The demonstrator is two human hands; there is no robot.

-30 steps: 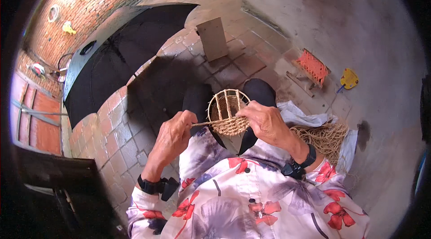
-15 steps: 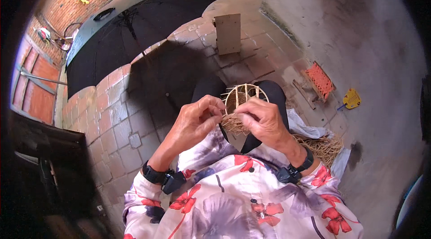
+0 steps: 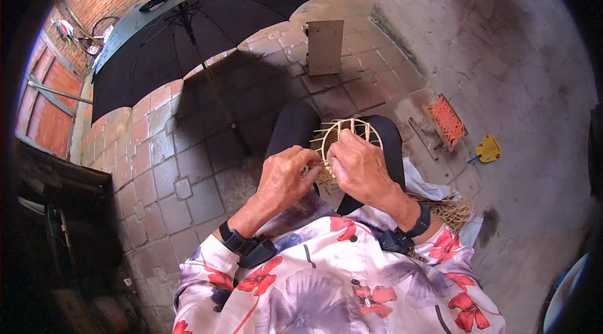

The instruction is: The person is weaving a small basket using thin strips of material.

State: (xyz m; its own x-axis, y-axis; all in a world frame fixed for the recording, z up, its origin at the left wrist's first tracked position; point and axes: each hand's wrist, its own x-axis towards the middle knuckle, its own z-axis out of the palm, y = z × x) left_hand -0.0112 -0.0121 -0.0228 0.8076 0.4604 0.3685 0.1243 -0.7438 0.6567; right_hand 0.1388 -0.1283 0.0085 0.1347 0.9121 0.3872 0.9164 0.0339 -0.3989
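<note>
A small round basket (image 3: 353, 125) of pale cane sits between my knees, with a hooped rim, upright strips and a rougher woven part below. My right hand (image 3: 361, 169) is closed over its near side, the fingers curled inside the hoop. At the basket's left edge, my left hand (image 3: 284, 178) has its fingers bent and drawn together toward the thumb. Its fingertips come close to the rim, but what they pinch is hidden. Thin strand ends stick out to the left of the hoop. Both hands cover much of the weave.
Loose straw-coloured strands (image 3: 453, 208) lie on white sacking (image 3: 422, 182) at my right. Beyond are a small stool with an orange woven seat (image 3: 447, 122) and a yellow hand fan (image 3: 488, 148). An upright board (image 3: 325, 48) stands ahead. An open black umbrella (image 3: 207, 26) spreads at left.
My right hand has shifted up and curled over the hoop. My left hand has moved slightly right and down. The basket's hoop has tilted and moved a little right; the whole view has shifted slightly.
</note>
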